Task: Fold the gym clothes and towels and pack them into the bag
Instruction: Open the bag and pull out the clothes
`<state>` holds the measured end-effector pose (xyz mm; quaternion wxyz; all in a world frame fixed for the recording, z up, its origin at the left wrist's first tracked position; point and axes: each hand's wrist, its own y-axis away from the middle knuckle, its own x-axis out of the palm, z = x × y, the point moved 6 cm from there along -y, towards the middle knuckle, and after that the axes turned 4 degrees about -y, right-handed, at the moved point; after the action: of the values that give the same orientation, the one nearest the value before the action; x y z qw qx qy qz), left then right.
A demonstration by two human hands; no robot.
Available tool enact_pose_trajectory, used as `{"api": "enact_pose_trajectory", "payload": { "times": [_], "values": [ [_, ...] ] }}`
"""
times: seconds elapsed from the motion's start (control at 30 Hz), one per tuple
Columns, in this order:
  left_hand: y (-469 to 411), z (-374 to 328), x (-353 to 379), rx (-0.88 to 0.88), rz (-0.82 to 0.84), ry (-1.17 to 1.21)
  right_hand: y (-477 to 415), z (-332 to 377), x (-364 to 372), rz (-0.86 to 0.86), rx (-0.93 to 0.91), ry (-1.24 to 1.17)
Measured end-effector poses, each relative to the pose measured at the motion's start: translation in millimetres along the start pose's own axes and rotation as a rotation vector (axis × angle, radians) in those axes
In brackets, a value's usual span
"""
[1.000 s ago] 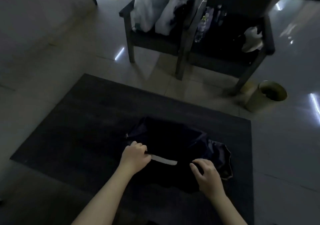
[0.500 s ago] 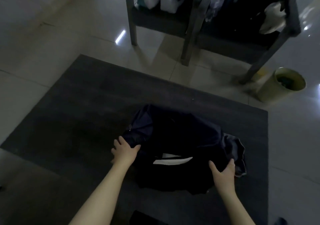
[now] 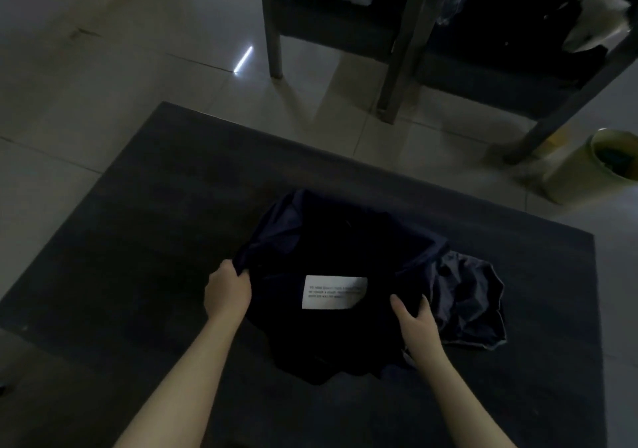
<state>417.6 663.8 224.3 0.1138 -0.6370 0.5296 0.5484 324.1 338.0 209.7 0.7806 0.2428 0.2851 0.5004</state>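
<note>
Lying on the dark mat (image 3: 155,240) nearer its near edge, the dark garment (image 3: 345,247) is shown with a white label (image 3: 333,291) upward, its left edge gripped by the curled fingers of the left hand (image 3: 228,294). The right hand (image 3: 416,316) is laid on the right edge, thumb spread; whether cloth is pinched cannot be told. Crumpled navy cloth (image 3: 466,295) touches the garment on the right, while bare mat is left toward the left and far edges.
</note>
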Motion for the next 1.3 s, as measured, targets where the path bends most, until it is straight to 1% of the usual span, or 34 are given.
{"api": "enact_pose_trajectory", "payload": {
  "times": [0.1, 0.17, 0.23, 0.27, 0.3, 0.33, 0.37, 0.43, 0.47, 0.5, 0.57, 0.7, 0.83, 1.0, 1.1, 1.17, 1.27, 1.3],
  "values": [
    [-32.3, 6.8, -21.1, -0.061, -0.029, 0.160, -17.8, 20.4, 41.3, 0.084, -0.044, 0.040],
    [-52.7, 21.8, -31.3, -0.120, -0.036, 0.403, -25.8, 29.8, 66.5, 0.135, -0.071, 0.055],
    [-61.9, 42.0, -37.1, -0.164, -0.082, 0.699, -28.0, 37.8, 79.2, 0.099, -0.168, 0.086],
    [-59.7, 52.5, -36.3, -0.182, -0.108, 0.801, -27.6, 38.1, 79.4, 0.042, -0.218, 0.128],
    [-52.9, 62.1, -28.2, -0.216, -0.099, 0.859, -27.2, 35.5, 78.0, -0.017, -0.244, 0.174],
    [-42.7, 68.7, -14.9, -0.257, -0.044, 0.900, -25.9, 30.8, 77.1, -0.052, -0.223, 0.196],
    [-30.6, 71.2, 2.4, -0.307, 0.060, 0.929, -27.0, 23.5, 79.1, -0.047, -0.186, 0.176],
    [-9.1, 62.6, 34.6, -0.378, 0.282, 1.006, -31.3, 14.6, 92.2, 0.046, -0.115, 0.065],
    [-4.8, 56.3, 44.6, -0.389, 0.340, 1.034, -33.9, 14.7, 101.1, 0.094, -0.093, 0.039],
    [-4.3, 50.6, 50.0, -0.389, 0.370, 1.047, -37.7, 17.5, 110.3, 0.135, -0.089, 0.044],
    [-13.7, 44.3, 51.9, -0.373, 0.362, 1.061, -45.1, 28.8, 128.8, 0.187, -0.102, 0.100],
    [-44.5, 45.7, 33.8, -0.348, 0.271, 1.080, -60.0, 51.5, 166.1, 0.280, -0.102, 0.137],
    [-76.3, 51.8, 14.3, -0.328, 0.220, 1.057, -70.0, 75.8, 203.3, 0.341, -0.158, 0.216],
    [-106.8, 53.5, -0.8, -0.377, 0.196, 1.064, -83.1, 90.6, 232.3, 0.356, -0.191, 0.249],
    [-116.5, 52.4, -7.3, -0.361, 0.222, 1.064, -86.0, 92.8, 236.1, 0.365, -0.203, 0.250],
    [-115.1, 53.7, -7.6, -0.387, 0.254, 1.045, -83.1, 91.5, 231.7, 0.352, -0.215, 0.237],
    [-102.0, 62.2, -4.0, -0.517, 0.235, 0.937, -69.1, 88.6, 211.7, 0.306, -0.252, 0.213],
    [-94.1, 63.0, -4.8, -0.522, 0.207, 0.864, -61.8, 87.3, 201.8, 0.285, -0.269, 0.214]
  ]
}}
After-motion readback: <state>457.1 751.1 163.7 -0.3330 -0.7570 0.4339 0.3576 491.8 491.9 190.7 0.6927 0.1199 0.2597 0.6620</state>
